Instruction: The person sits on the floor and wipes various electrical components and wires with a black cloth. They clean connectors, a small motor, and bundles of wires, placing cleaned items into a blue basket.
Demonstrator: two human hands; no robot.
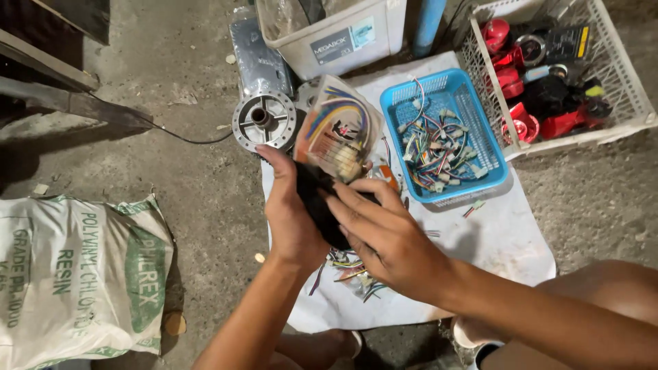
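- While our left hand (291,216) wraps around a black part (322,205) from the side, thumb up against its top, our right hand (384,233) lies over the same part with fingers spread and curled onto it, so both hands are closed on it above the white sheet (507,240).
- Held up with the black part is a clear packet of coloured wires (339,130), tilted toward the blue basket (493,175); we judge the handling of this bundle to be under way, not finished, since nothing of it has been set down.
- Already sorted, it seems (this is our reading only), are the many wire connectors (439,147) lying in the blue basket, while a loose tangle of wires (353,274) lies on the sheet under our wrists.
- Just behind the left hand sits a round metal hub (264,122), untouched, and a white crate (617,75) of red and black parts stands well apart at the right.
- We cannot tell what the black part is, nor whether the packet is joined to it or merely pinched against it: our fingers cover the join.
- Cut off at the frame edges are the grey bin (343,38), the printed sack (75,274) and our knees.
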